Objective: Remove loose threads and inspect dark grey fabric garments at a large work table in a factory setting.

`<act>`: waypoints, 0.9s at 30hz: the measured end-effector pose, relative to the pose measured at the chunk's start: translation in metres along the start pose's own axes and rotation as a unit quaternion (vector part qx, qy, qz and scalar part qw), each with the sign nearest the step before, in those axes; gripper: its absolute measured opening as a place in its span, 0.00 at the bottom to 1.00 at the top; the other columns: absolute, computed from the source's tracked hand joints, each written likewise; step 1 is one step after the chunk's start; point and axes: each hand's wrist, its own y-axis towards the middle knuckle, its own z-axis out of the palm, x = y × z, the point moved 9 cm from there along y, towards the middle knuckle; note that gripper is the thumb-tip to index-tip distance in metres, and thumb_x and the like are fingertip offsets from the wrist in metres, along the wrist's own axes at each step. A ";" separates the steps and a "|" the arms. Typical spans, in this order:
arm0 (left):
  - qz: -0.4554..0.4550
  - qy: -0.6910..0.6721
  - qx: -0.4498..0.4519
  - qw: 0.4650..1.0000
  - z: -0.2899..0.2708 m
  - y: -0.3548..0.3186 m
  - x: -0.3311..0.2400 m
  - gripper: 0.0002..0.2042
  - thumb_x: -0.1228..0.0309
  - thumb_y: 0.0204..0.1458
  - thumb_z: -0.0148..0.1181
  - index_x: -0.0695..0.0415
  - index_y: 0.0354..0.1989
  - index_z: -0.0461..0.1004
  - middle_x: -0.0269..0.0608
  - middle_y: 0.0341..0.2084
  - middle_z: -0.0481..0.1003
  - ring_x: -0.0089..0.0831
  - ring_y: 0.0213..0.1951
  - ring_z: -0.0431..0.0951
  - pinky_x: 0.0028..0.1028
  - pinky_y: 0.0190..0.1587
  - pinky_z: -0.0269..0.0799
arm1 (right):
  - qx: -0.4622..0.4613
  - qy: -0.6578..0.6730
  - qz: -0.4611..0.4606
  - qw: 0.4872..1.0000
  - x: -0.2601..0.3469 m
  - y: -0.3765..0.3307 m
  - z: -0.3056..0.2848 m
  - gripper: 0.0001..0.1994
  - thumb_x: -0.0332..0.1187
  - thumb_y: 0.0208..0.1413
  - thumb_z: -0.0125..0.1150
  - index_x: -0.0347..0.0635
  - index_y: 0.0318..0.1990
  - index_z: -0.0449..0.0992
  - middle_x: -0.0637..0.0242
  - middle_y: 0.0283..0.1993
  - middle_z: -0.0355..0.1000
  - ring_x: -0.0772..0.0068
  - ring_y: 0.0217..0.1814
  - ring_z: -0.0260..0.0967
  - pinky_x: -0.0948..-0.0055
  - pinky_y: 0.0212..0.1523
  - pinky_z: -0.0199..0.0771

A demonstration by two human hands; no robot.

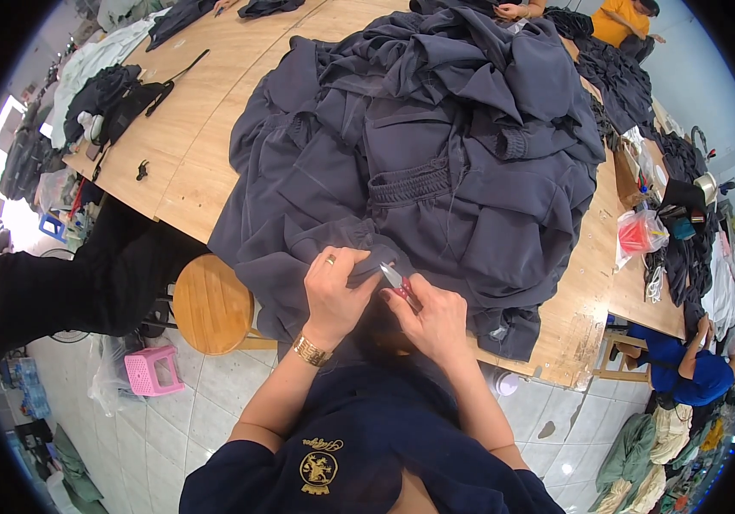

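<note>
A big heap of dark grey garments (504, 218) with elastic waistbands and cuffs spreads over the wooden table in front of me. At its near edge my left hand (333, 287) is closed, pinching a fold of dark grey fabric (359, 244) between thumb and fingers. My right hand (438, 319) wraps around a pair of thread snips (394, 277) with red handles and pointed silver blades. The blade tips point at the fabric beside my left thumb. Whether they touch a thread is too small to tell.
The wooden table (200, 141) carries a black bag (132, 107) at far left. A round wooden stool (211, 304) stands at the table's left edge, near a pink plastic stool (153, 370). People in yellow (620, 24) and blue (684, 368) are at the right.
</note>
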 end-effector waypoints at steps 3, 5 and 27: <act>-0.003 -0.003 -0.002 1.000 0.000 0.000 0.001 0.14 0.78 0.33 0.69 0.60 0.30 0.72 0.42 0.24 0.74 0.41 0.29 0.73 0.34 0.31 0.69 | -0.003 0.001 0.003 1.000 0.001 -0.001 0.000 0.18 0.45 0.52 0.61 0.41 0.21 0.67 0.60 0.14 0.64 0.55 0.17 0.67 0.64 0.19 0.63; -0.005 -0.003 -0.002 1.000 0.000 -0.001 0.002 0.14 0.78 0.33 0.69 0.60 0.30 0.72 0.42 0.24 0.74 0.41 0.29 0.73 0.34 0.31 0.69 | -0.008 0.001 0.004 1.000 0.002 -0.001 0.000 0.18 0.45 0.52 0.61 0.41 0.21 0.67 0.60 0.14 0.65 0.55 0.17 0.67 0.65 0.19 0.63; -0.013 -0.160 0.130 0.978 0.004 0.007 0.002 0.37 0.69 0.33 0.74 0.63 0.55 0.63 0.46 0.53 0.68 0.37 0.57 0.68 0.30 0.56 0.64 | -0.048 0.198 0.131 0.970 -0.045 0.024 0.011 0.16 0.35 0.51 0.65 0.38 0.28 0.61 0.68 0.19 0.58 0.80 0.21 0.52 0.75 0.22 0.55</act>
